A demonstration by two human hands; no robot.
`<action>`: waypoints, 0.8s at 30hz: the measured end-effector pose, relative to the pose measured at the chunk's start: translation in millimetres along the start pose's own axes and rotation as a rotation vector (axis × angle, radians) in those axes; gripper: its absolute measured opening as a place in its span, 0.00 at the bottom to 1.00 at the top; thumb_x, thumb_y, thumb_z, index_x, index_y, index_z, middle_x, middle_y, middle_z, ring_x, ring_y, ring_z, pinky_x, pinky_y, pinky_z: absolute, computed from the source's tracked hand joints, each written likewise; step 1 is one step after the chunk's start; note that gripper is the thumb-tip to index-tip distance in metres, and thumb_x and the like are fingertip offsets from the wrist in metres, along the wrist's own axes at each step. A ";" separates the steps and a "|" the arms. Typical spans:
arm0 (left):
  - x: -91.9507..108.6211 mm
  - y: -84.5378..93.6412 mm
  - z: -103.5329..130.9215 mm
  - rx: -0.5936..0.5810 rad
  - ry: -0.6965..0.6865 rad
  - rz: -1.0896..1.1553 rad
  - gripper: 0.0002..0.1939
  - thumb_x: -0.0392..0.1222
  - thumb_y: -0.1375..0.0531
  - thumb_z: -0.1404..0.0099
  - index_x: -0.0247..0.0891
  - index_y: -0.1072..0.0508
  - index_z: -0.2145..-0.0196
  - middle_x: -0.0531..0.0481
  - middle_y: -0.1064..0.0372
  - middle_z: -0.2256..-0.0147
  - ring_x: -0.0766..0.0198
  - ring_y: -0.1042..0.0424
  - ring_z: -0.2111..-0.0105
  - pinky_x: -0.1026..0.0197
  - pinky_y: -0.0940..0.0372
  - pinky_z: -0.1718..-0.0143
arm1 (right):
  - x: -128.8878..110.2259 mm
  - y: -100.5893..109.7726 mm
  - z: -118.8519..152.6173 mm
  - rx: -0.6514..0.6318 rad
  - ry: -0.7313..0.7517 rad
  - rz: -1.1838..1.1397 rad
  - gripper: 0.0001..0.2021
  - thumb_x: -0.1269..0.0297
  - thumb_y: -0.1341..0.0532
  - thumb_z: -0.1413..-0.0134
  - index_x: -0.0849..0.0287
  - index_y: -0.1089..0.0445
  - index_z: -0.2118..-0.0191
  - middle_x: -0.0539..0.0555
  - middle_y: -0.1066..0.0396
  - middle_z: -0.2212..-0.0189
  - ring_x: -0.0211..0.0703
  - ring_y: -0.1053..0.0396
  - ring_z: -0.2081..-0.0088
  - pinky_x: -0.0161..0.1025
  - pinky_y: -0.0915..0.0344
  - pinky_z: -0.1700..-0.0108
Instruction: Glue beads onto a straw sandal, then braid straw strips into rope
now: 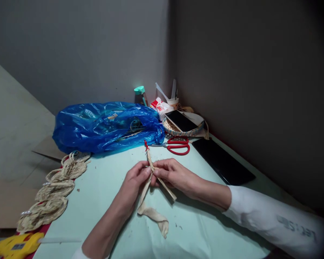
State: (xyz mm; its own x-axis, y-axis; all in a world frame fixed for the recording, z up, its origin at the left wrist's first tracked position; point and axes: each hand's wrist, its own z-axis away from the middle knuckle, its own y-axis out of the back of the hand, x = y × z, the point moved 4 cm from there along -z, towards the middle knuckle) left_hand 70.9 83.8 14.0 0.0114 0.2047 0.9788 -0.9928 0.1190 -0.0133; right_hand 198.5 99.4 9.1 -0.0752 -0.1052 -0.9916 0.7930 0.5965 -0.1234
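Both hands pinch one pale fibre braid, nearer the wearer than the red-handled scissors [168,145]. The left hand [135,184] grips the braid [149,157] between thumb and fingers; the right hand [175,175] nips it just beside, its lower fingers partly hidden behind the strands. A red tie [146,145] binds the braid's far end, near the scissors' tips; whether they touch is hard to tell. Below the grip, one loose strip [152,214] curls across the table [97,216], another sticks out under the right hand.

Left of the scissors lies a blue plastic bag [97,126], its contents mostly veiled. Beyond them, a woven basket [183,133] carries a smartphone [182,121] that covers much of its inside. Right of them rests a black tablet [224,162]. Far to their left, overlapping coiled fibre pieces [55,189] run toward a yellow glue gun [18,246], cut off below. The right sleeve's [261,212] lettering is blurred.
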 end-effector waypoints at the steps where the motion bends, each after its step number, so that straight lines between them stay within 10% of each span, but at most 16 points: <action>1: -4.6 -4.0 -2.5 -0.079 0.045 0.060 0.10 0.46 0.41 0.40 0.37 0.33 0.68 0.55 0.38 0.78 0.70 0.40 0.80 0.67 0.46 0.78 | -0.7 -0.5 -0.3 -0.025 0.014 0.014 0.12 0.64 0.46 0.42 0.64 0.34 0.74 0.50 0.34 0.78 0.31 0.47 0.80 0.31 0.51 0.76; 7: -19.2 -9.1 -7.3 -0.120 0.140 0.007 0.10 0.46 0.43 0.39 0.37 0.36 0.70 0.59 0.42 0.81 0.77 0.60 0.86 0.69 0.66 0.86 | -0.5 4.1 -1.6 -0.036 0.081 0.427 0.13 0.66 0.49 0.40 0.62 0.36 0.75 0.51 0.32 0.76 0.35 0.37 0.72 0.31 0.43 0.67; 18: -23.3 -3.4 -2.7 0.098 0.113 0.017 0.12 0.45 0.37 0.46 0.34 0.32 0.75 0.57 0.39 0.81 0.78 0.56 0.86 0.69 0.63 0.86 | -7.2 0.4 13.5 0.127 0.054 1.068 0.08 0.65 0.49 0.38 0.61 0.38 0.68 0.49 0.39 0.78 0.34 0.50 0.78 0.35 0.56 0.74; 24: -23.5 4.9 -0.6 0.102 0.135 0.061 0.13 0.46 0.35 0.47 0.31 0.28 0.74 0.63 0.55 0.85 0.77 0.62 0.84 0.68 0.66 0.84 | -27.2 12.9 9.2 0.105 0.020 1.158 0.16 0.61 0.53 0.34 0.60 0.35 0.69 0.51 0.35 0.77 0.35 0.43 0.77 0.35 0.53 0.73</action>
State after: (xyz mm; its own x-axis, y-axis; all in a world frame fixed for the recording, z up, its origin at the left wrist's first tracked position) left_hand 65.8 80.2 -9.1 -0.0405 0.3383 0.9402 -0.9990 0.0047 -0.0447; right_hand 216.3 102.7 34.8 0.7185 0.4733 -0.5096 0.4397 0.2586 0.8601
